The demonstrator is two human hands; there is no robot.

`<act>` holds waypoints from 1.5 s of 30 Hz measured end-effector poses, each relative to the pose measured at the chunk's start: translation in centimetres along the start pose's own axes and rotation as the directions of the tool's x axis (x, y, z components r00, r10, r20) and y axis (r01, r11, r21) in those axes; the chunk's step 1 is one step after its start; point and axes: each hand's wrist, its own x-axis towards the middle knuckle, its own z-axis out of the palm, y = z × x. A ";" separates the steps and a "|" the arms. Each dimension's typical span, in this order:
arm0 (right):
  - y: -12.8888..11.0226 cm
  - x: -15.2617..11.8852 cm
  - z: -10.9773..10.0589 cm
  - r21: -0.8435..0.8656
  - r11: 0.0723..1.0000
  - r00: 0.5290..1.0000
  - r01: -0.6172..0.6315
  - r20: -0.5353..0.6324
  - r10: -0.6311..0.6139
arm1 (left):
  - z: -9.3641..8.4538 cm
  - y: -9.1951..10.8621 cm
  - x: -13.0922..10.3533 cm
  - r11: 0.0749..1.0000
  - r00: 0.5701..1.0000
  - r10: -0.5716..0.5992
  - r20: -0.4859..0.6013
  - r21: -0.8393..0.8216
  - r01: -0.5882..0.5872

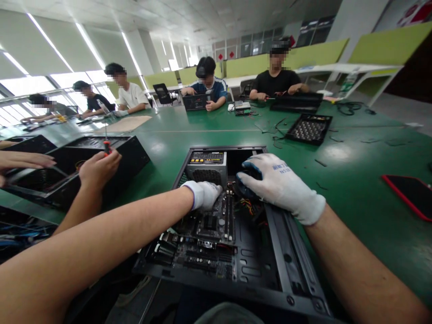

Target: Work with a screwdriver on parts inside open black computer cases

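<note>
An open black computer case (293, 256) lies on its side, with a motherboard (211, 222) inside and a power supply (206, 166) at its far left corner. My left hand (206, 194), in a white glove, reaches in beside the power supply at the motherboard's far edge; its fingertips are hidden. My right hand (270, 177), in a white glove with blue-coated fingers, is curved over the case's far right part, above red and yellow wires (248, 206). Its thumb and fingers are bent round something dark that I cannot make out.
At the left, another person's hand (99, 168) holds a red screwdriver (107, 147) over another case (126, 159). Across the green table (162, 135) sit several people. A black panel (308, 129), cables and a red-edged black tray (410, 193) lie to the right.
</note>
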 end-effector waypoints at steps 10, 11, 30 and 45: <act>0.1 -0.3 0.1 0.006 1.000 1.000 0.018 -0.010 -0.018 | -0.3 0.4 -0.4 0.999 0.999 -0.049 0.019 0.024 0.049; 0.0 -0.3 0.1 0.007 1.000 1.000 0.018 -0.012 -0.018 | -0.4 0.4 -0.5 0.999 0.999 -0.047 0.007 0.024 0.047; -0.3 -0.3 -0.1 0.021 1.000 1.000 0.010 -0.020 -0.009 | -1.1 -0.2 0.6 0.993 0.998 0.061 0.001 0.099 -0.060; -0.1 -0.2 0.1 0.028 0.999 0.999 0.022 -0.039 -0.021 | -0.5 -0.7 1.4 0.997 0.999 0.034 0.019 0.069 -0.035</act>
